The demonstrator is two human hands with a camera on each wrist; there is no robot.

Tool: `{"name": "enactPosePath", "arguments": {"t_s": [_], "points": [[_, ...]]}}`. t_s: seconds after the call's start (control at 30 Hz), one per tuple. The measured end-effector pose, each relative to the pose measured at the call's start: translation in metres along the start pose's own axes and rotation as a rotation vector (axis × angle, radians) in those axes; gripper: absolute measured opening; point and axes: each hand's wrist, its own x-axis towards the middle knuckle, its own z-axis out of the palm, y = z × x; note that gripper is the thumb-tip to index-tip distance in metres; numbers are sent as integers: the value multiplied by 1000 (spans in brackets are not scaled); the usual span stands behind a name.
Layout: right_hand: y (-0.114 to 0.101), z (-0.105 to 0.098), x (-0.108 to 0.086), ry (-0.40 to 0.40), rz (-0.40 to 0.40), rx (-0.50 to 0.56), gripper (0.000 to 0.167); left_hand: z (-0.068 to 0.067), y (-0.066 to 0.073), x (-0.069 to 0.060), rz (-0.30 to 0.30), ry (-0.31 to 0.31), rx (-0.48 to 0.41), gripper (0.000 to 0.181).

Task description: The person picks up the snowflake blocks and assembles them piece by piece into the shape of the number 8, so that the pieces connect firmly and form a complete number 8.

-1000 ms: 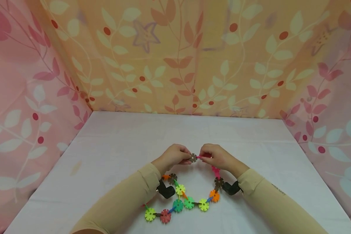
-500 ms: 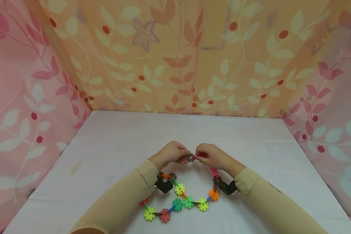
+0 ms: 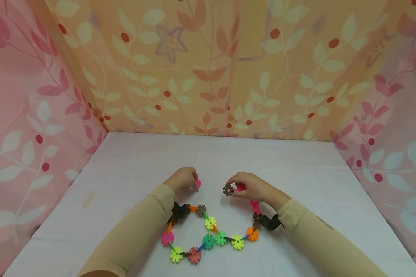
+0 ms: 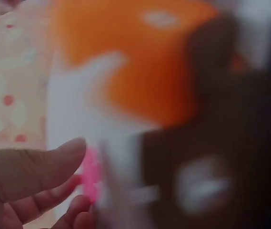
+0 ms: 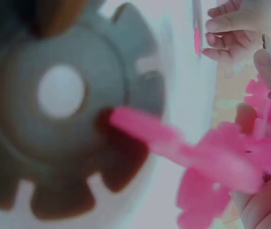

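My left hand (image 3: 183, 179) pinches a pink snowflake disc (image 3: 198, 184) between thumb and fingers. In the left wrist view this disc (image 4: 91, 174) shows edge-on at the thumb tip. Across a gap, my right hand (image 3: 252, 186) grips a pink snowflake disc (image 3: 240, 188) at the chain's upper right end. A brown snowflake disc (image 3: 228, 190) is joined to it and sticks out toward the left hand. Partly covered by the right fingers, more pink discs (image 5: 221, 157) appear in the right wrist view. The linked chain (image 3: 208, 241) lies below both hands, with a closed ring on the left.
A white-covered table (image 3: 142, 154) spreads around the hands. Patterned cloth (image 3: 211, 69) walls it at the back and both sides. Black wrist cameras (image 3: 270, 222) hang low by the chain. A blurred orange disc (image 4: 149, 71) sits close to the left wrist camera.
My left hand has let go of the brown disc and moved left, and a pink disc now shows in its fingers. The right hand keeps its grip on the chain's end.
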Motion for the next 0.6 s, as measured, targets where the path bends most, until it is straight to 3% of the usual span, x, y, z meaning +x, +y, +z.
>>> {"name": "enactPosePath", "arguments": {"t_s": [0.27,0.4,0.6], "points": [[-1,-1,-1,-8,-17,-22,42,12,-1,1,44,89,101,18],[0,-1,-2,-22,-40,-53,43,11,1,1,-1,85,73,24],[3,1,-1,-7,-69,-78,38,11,9,-2,32,71,101,15]]}}
